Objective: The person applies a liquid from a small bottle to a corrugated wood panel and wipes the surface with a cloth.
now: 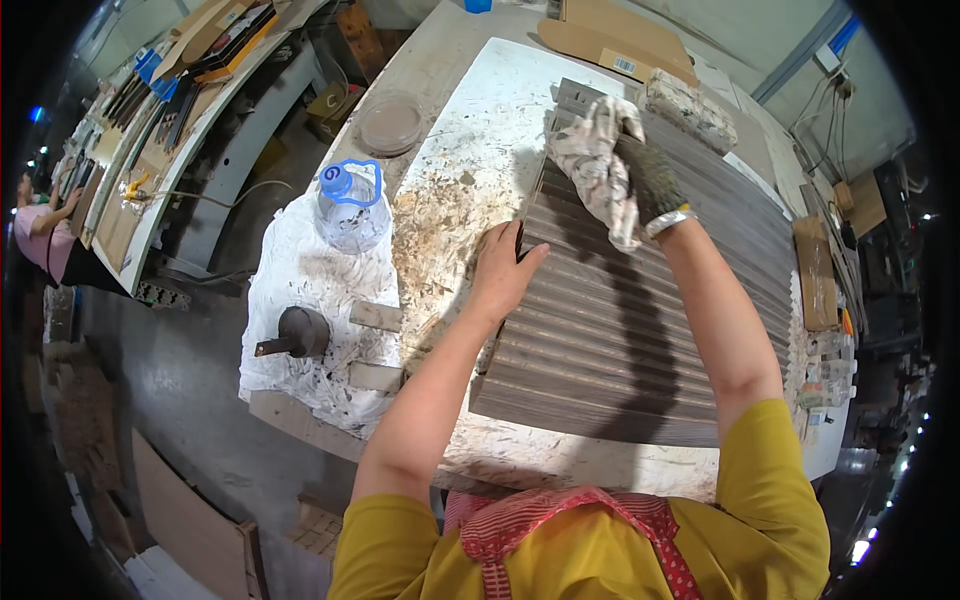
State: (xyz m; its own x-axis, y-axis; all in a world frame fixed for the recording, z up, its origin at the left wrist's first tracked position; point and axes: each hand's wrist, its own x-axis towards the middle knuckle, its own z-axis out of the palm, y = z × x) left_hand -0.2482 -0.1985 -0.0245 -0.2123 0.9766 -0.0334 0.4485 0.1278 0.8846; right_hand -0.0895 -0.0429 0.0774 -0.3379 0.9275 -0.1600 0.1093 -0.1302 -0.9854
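Note:
A large grey-brown ribbed panel (650,320) lies flat on the stained white worktable (470,170). My left hand (503,270), bare, rests on the panel's left edge with the fingers curled over it. My right hand (640,170) wears a dark glove and is closed on a crumpled, stained white rag (595,165), pressed onto the panel's far left part.
A clear plastic jug with a blue handle (350,205) and a dark round tool (300,332) sit on a white cloth at the left. A round lid (390,122), cardboard pieces (610,40) and a stained block (690,105) lie farther back. Another person (40,235) works far left.

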